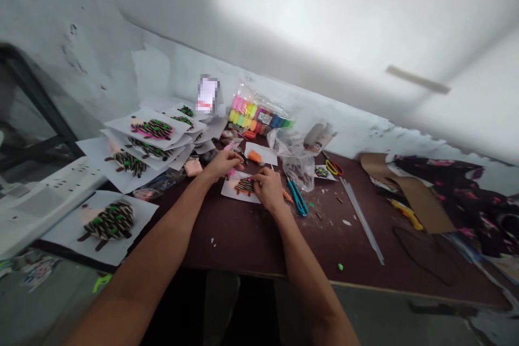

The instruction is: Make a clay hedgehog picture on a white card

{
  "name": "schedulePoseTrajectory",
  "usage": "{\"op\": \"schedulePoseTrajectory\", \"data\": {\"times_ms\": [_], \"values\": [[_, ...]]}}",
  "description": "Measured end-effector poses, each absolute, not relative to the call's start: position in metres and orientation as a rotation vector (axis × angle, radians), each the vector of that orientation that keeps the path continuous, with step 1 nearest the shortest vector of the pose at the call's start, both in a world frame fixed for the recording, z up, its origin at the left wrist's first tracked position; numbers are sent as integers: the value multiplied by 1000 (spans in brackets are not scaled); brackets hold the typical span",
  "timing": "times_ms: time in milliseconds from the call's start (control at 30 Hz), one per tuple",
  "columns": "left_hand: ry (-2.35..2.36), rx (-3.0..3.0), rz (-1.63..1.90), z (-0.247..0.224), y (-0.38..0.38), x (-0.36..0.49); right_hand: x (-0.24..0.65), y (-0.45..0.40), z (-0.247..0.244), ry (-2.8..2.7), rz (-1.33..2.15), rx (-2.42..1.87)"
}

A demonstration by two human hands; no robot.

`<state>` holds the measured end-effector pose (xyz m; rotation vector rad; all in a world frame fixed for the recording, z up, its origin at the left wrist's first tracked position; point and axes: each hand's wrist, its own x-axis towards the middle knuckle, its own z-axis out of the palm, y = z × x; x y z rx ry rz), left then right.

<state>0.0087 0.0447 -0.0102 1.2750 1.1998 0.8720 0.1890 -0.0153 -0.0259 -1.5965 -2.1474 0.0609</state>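
Observation:
A white paper with a striped hedgehog figure [244,186] lies on the dark table between my hands. My right hand [267,184] rests over the figure's right side, fingers bent down onto it; a spot of pink shows by the fingertips. Just above the paper's upper left edge, my left hand [225,164] has its fingers pinched together near a bit of pink clay [231,172]. Whatever is between those fingers is too small to make out. Behind the paper, a lump of orange clay [254,156] lies on a white sheet.
Finished hedgehog sheets [152,128] are piled at the left. A pack of coloured clay [259,117] leans on the wall beside a phone [208,94]. Right of my hands lie a teal cutter [298,198], scissors [334,166], clear sticks [363,221] and a yellow glue gun [406,213].

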Motion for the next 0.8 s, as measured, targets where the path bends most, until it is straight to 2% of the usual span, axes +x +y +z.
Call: {"op": "schedulePoseTrajectory", "data": {"times_ms": [433,633,800], "values": [[1169,1306,888,-13,44,10,187,-19,-20,-2073,97,-1575],[880,1427,914,-11,38,18,181,-20,-20,-1826,355,-1338],[775,1469,907,-7,34,21,183,-18,-21,-1728,427,-1291]]}}
